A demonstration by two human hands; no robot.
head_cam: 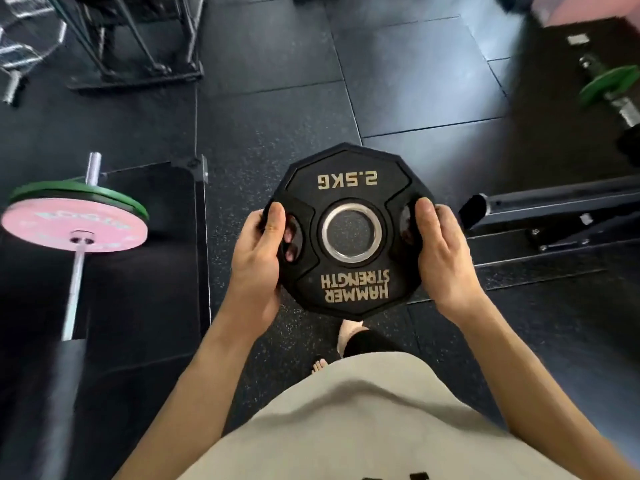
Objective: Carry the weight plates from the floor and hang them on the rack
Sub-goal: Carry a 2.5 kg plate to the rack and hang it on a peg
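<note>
A black 2.5 kg weight plate (348, 188) with gold lettering and a steel-ringed centre hole is held flat in front of me, above the floor. My left hand (258, 251) grips its left edge, thumb on top and fingertips showing through the left grip slot. On the opposite edge, my right hand (441, 251) grips with the thumb beside the right slot. No storage rack peg is recognisable in view.
A barbell with a pink plate (74, 225) and a green plate (79, 195) lies at the left. A black metal frame (138, 74) stands at the top left, a black bench base (554, 206) at the right, and a green-plated bar (607, 83) at the far right. The floor is dark rubber tiles.
</note>
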